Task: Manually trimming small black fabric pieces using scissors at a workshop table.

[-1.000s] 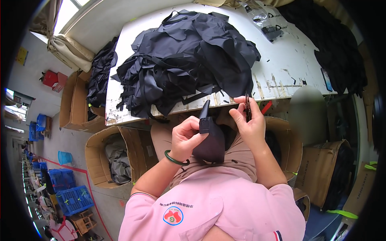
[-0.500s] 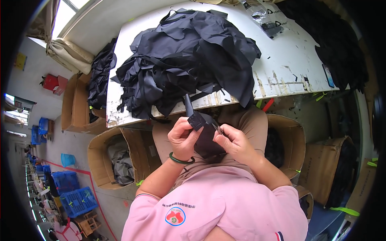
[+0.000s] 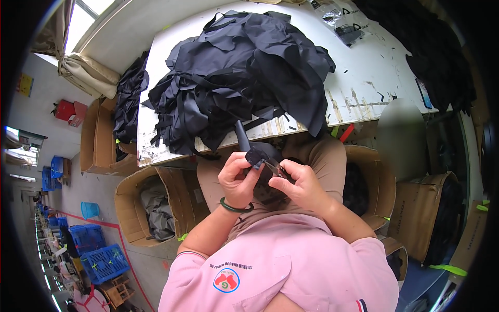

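Note:
My left hand pinches the end of a black fabric piece between thumb and fingers, above my lap. One narrow part of it stands up toward the table edge. A pair of small metal snips sits in my right hand, with the fingers closed round it. The blades reach the fabric close to my left fingertips; whether they are cutting is too small to tell. Just beyond my hands, a large heap of black fabric pieces lies on the white table.
Cardboard boxes stand on both sides of my legs, the left box holding grey fabric and the right box dark material. More black fabric and a clear plastic bag lie on the table's far right. Blue crates stand at the left.
My right hand has moved slightly left, bringing the snips up to the fabric by my left fingers. The fabric's lower part has shifted. A blurred grey shape has appeared right of the table edge.

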{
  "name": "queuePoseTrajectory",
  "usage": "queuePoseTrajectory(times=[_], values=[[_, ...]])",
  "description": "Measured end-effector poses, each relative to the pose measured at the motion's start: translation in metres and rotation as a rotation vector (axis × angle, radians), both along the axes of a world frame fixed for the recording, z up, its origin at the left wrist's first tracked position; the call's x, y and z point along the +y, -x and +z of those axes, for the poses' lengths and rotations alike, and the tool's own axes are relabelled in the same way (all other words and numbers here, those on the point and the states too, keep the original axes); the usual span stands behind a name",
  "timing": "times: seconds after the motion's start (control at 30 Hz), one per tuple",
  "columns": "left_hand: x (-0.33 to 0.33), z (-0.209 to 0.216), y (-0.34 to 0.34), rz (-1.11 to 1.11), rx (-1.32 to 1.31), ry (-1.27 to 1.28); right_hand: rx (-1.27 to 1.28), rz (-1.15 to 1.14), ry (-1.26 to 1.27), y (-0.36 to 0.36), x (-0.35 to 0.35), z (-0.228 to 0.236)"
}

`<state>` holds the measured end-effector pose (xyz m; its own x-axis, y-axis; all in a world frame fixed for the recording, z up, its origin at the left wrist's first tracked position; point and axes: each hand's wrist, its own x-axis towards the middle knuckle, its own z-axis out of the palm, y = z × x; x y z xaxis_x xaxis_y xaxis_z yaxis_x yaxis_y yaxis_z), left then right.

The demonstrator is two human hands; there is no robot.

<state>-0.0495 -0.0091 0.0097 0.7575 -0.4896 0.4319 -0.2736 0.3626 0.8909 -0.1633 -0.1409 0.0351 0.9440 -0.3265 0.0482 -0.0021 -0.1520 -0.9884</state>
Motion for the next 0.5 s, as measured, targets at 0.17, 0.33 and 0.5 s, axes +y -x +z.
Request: queuePoseTrajectory(times=[0.17,0.33,0.5], values=[[0.001,-0.003,-0.003,0.003,0.004,0.009,0.194,0.305,-0.706,0.006,-0.008,0.008],[0.003,-0.006,-0.003,0.007,-0.031,-0.010,0.166,0.300,-0.792,0.003,-0.007,0.007],[0.002,-0.004,0.000,-0.017,-0.108,-0.044,0.026,0.076,-0.262,-0.005,0.003,-0.001]])
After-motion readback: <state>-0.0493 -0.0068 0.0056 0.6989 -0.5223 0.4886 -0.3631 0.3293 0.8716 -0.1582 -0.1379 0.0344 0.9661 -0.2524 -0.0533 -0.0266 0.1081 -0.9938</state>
